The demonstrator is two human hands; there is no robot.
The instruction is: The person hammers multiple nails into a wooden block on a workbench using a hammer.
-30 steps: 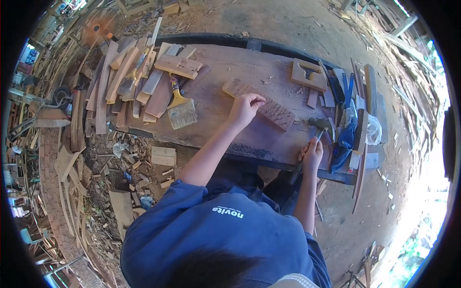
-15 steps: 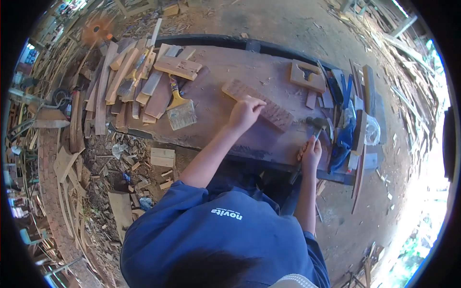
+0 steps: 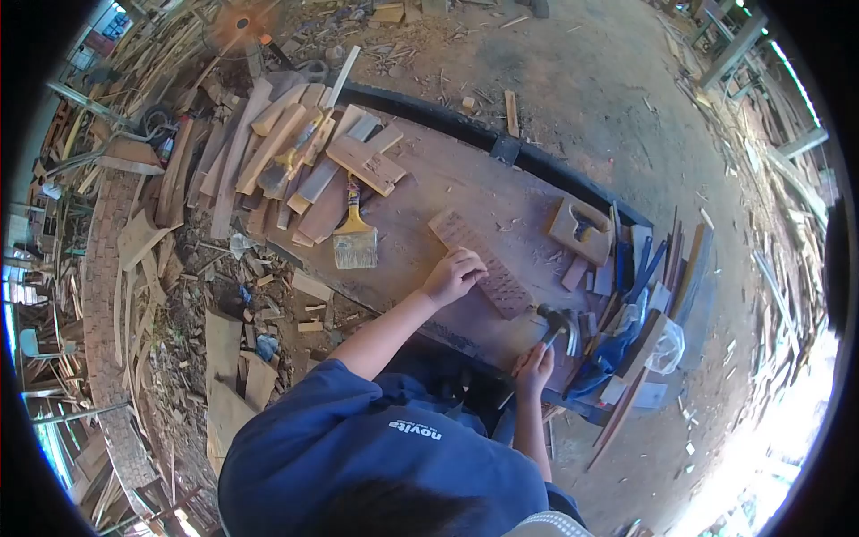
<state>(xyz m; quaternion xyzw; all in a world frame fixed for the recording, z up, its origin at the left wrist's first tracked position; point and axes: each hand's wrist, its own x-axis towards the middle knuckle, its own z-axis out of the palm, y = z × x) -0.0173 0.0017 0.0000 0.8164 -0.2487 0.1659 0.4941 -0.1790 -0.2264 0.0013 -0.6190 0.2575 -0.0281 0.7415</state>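
Note:
My left hand (image 3: 455,276) is closed at the near edge of a reddish wooden board (image 3: 483,266), fingertips pinched together over it; whatever they hold is too small to make out. The board lies slanted on the workbench (image 3: 438,192) and has rows of marks across its face. Wrapped around the handle of a hammer (image 3: 557,324), my right hand (image 3: 534,365) is at the bench's front edge. The hammer's head is up, just right of the board's lower end.
A wide brush (image 3: 356,240) lies left of the board, beside piled wood strips (image 3: 277,148). At the right are a wooden block with a cutout (image 3: 582,231), blue-handled tools (image 3: 646,268), a blue cloth (image 3: 608,358) and a clear plastic bag (image 3: 667,347).
The view has turned, so the bench now slants down to the right. My right hand and the hammer are nearer the board's end. My left hand remains at the board.

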